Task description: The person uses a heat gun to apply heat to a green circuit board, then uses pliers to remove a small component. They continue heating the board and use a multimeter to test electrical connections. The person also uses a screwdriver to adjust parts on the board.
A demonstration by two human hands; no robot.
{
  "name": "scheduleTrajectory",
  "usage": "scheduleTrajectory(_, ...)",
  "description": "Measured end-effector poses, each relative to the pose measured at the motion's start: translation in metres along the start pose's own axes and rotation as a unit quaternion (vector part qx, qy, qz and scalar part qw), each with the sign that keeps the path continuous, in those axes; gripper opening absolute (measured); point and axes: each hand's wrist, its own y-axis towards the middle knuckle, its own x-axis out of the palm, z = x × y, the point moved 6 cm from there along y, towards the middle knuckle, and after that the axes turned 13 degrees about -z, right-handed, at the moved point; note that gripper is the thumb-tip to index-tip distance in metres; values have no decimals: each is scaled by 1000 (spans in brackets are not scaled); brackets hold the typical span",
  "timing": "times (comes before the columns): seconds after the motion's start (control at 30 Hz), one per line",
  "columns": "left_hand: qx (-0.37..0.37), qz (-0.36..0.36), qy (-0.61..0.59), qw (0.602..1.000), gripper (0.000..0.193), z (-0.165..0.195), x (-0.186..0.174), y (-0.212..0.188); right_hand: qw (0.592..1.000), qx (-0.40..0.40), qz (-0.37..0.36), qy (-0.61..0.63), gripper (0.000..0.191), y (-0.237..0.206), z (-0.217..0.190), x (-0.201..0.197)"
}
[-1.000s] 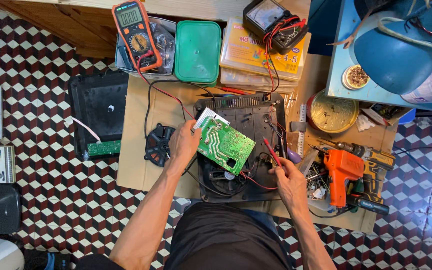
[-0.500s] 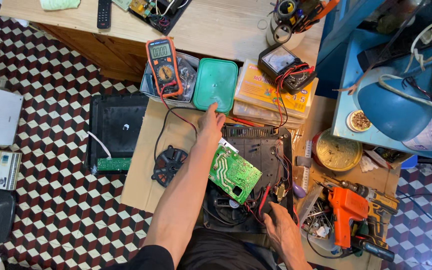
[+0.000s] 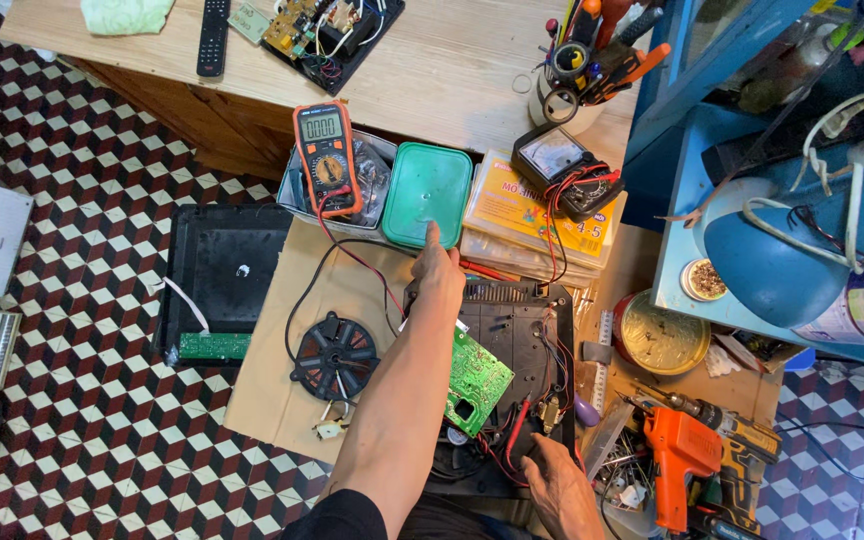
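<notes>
My left hand (image 3: pixel 439 270) stretches forward over the cardboard, its index finger touching the near edge of a green-lidded plastic box (image 3: pixel 427 190). It holds nothing. My forearm crosses a black appliance chassis (image 3: pixel 517 325), where a green circuit board (image 3: pixel 479 375) lies tilted. My right hand (image 3: pixel 562 490) is at the chassis's near edge, curled around a red test probe (image 3: pixel 515 432). The probe's red lead runs back to an orange digital multimeter (image 3: pixel 325 155) lying on a clear box left of the green lid.
A black fan (image 3: pixel 334 355) lies on the cardboard sheet (image 3: pixel 352 280), and a black cover panel (image 3: pixel 222 265) on the tiled floor to the left. An analog meter (image 3: pixel 564 165), round tin (image 3: pixel 664 335) and orange drill (image 3: pixel 682 460) sit right. A wooden table (image 3: pixel 452 70) stands behind.
My left hand left the green circuit board and reached forward to the green lid. My right hand drew back toward me with the red probe. The view tilted up, showing more of the table.
</notes>
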Motion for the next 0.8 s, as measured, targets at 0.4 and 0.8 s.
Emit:
scheduleTrajectory(0.4, 130, -107, 198, 966, 49, 22, -11, 8, 998, 54, -30, 17, 52, -12, 4, 6)
scheduleTrajectory(0.8, 107, -163, 161, 967, 43, 35, -41, 0, 947, -47, 44, 313, 36, -68, -75, -31)
